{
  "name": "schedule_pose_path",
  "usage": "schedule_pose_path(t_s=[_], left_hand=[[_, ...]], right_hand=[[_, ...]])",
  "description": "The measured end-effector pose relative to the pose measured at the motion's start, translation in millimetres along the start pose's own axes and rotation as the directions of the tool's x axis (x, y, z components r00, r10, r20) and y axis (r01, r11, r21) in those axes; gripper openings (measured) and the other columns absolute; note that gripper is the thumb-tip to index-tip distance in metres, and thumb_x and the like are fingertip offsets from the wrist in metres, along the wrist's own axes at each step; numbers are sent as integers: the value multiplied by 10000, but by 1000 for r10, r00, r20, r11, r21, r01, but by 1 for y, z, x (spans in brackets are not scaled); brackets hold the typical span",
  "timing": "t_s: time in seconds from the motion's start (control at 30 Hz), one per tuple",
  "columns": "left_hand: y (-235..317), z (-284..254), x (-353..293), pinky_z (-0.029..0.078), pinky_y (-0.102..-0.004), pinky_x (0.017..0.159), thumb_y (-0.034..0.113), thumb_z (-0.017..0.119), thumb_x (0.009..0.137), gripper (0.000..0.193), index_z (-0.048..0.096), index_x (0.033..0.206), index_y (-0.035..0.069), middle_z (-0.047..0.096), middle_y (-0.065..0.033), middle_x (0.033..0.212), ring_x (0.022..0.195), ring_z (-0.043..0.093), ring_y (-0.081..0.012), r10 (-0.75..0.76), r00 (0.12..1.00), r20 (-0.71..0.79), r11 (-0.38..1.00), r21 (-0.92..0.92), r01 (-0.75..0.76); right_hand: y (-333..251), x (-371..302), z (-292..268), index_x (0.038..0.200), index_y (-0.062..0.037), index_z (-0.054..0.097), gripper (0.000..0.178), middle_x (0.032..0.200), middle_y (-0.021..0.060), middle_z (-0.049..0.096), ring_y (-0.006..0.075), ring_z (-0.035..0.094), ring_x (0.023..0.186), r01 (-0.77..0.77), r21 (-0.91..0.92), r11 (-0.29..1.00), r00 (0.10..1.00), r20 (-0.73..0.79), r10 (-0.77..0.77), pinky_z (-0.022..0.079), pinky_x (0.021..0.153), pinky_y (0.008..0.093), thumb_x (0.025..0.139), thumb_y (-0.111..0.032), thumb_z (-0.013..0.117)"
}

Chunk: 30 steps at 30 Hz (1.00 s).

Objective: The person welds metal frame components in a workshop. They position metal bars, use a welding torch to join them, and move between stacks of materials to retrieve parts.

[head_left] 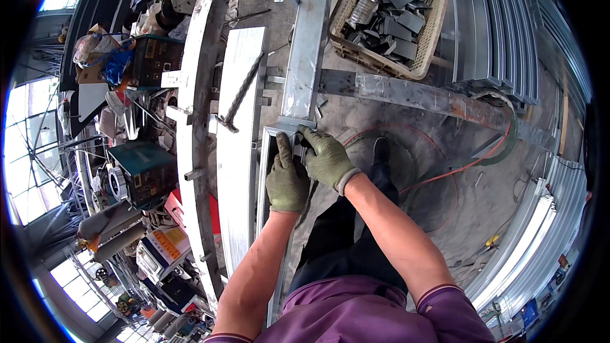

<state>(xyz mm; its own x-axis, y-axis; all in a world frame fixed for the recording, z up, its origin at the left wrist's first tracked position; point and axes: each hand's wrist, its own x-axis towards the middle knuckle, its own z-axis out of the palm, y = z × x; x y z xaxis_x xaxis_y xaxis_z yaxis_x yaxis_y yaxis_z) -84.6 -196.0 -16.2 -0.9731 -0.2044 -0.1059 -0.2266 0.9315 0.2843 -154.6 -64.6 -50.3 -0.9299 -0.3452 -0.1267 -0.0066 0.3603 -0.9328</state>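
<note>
Both my hands wear green work gloves. My left hand [287, 178] rests flat on a narrow grey metal frame [265, 159] that runs down toward my body, fingers pressed on its top corner. My right hand [325, 155] grips the same corner from the right, where the frame meets a long galvanised steel channel [308, 38] running away from me. Whether a small part lies under the fingers is hidden.
A flat steel plate [238, 133] with a twisted rebar rod [241, 92] lies left of the frame. A wicker basket [391, 16] holds several cut metal plates. Welding machines [143, 171] stand left; red cable [470, 165] loops on the floor; stacked profiles [489, 25] at right.
</note>
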Motion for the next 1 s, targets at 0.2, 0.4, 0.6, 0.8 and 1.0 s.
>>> schedule_pose_path(t_s=[0.2,0.4,0.6,0.8,1.0], left_hand=[[-12,1,-11,475,-424,1139,101,614,1039,671,364,1658,39,594,-190,1522,1412,572,-335,-128,989,73,911,-385,146],[-8,11,0,548,-593,711,141,565,1010,797,205,1721,140,689,-268,1294,882,695,-500,-23,998,-55,998,-64,19],[4,3,0,549,-572,733,109,639,963,846,251,1713,134,683,-285,1319,947,696,-508,21,993,-112,996,-81,-30],[0,-3,-7,520,-500,1065,133,695,994,826,270,1695,44,530,-295,1563,1352,583,-497,25,998,-51,997,-70,-29],[-5,-2,-8,456,-477,1178,96,548,1074,650,307,1663,-34,489,-306,1603,1451,520,-473,-16,1000,-11,1000,-4,16]], right_hand=[[-16,-1,-21,1471,3,600,613,1325,287,690,426,673,1220,-114,-21,993,973,199,116,528,1080,475,874,-136,592],[35,-31,-132,1387,-36,650,482,1265,247,727,414,701,1168,-122,-153,981,986,94,138,557,1025,467,935,-204,646],[131,-28,-347,1161,-84,772,302,1182,236,754,417,715,1132,-516,-505,692,857,-301,419,572,988,484,941,-248,646],[187,-32,-486,1246,-79,755,581,1273,222,745,414,700,1213,-839,-521,156,516,-672,530,552,1036,495,879,-528,708],[270,-14,-524,1324,-30,715,641,1401,237,687,377,674,1302,-869,-484,-103,319,-708,630,556,1058,493,874,-486,745]])
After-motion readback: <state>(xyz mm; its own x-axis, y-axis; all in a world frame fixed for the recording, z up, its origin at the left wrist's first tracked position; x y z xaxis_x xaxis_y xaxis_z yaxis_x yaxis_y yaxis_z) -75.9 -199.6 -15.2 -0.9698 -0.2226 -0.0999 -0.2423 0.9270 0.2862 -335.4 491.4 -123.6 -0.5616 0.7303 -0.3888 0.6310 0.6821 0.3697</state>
